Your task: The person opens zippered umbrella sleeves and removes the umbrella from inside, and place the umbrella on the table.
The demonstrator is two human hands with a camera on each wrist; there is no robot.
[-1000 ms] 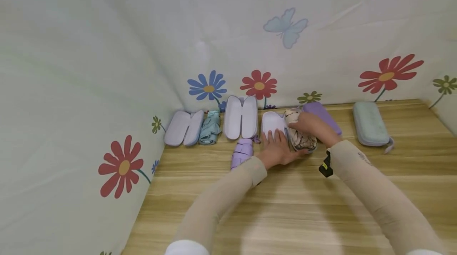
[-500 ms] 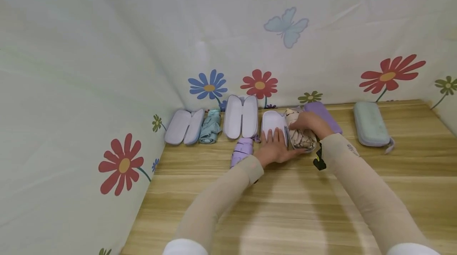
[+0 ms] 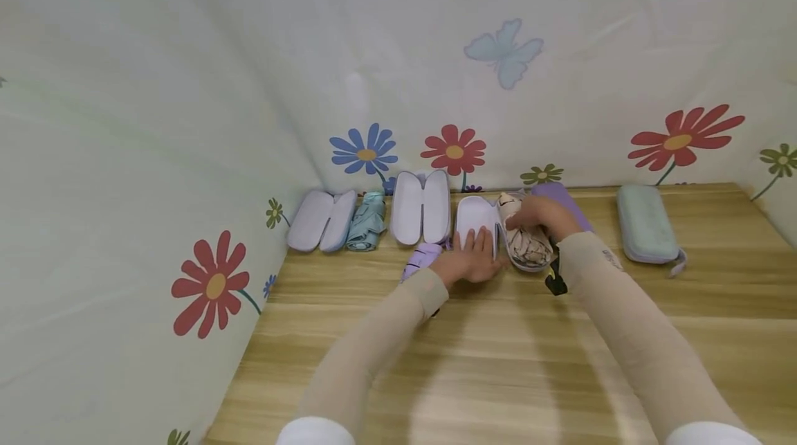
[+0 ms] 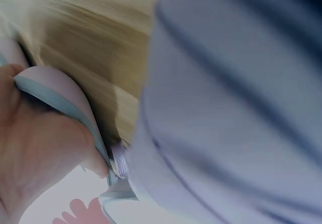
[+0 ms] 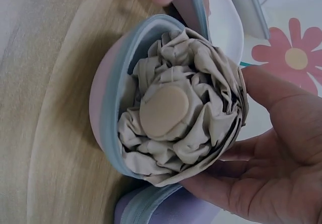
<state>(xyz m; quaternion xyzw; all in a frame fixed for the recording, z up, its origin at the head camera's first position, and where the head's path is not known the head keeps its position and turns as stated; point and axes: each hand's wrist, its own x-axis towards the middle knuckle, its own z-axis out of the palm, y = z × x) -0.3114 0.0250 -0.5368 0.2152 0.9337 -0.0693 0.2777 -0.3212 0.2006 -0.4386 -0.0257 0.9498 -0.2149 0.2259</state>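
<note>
A folded beige umbrella [image 3: 529, 246] lies in the right half of an open zip case with a white lining [image 3: 477, 212]. My right hand [image 3: 540, 215] holds the umbrella along its side, thumb on one side and fingers on the other in the right wrist view. There the umbrella's round end cap [image 5: 164, 111] faces the camera, and its crumpled folds bulge above the case's blue rim [image 5: 106, 118]. My left hand [image 3: 468, 262] rests with straight fingers inside the case's left half. Beside its wrist lies a lilac folded umbrella [image 3: 420, 259], looming large and blurred in the left wrist view.
Further left stand two open, white-lined cases [image 3: 420, 207], with a teal folded umbrella [image 3: 366, 222] between them. A closed purple case [image 3: 563, 201] is partly behind my right hand; a closed mint case [image 3: 647, 223] lies farther right. The flowered backdrop [image 3: 398, 71] rises behind the wooden table [image 3: 498, 369].
My left thumb has left the rim of the case's right half, and that hand has shifted slightly left. My right hand stays on the beige umbrella, whose near end shows more crumpled folds.
</note>
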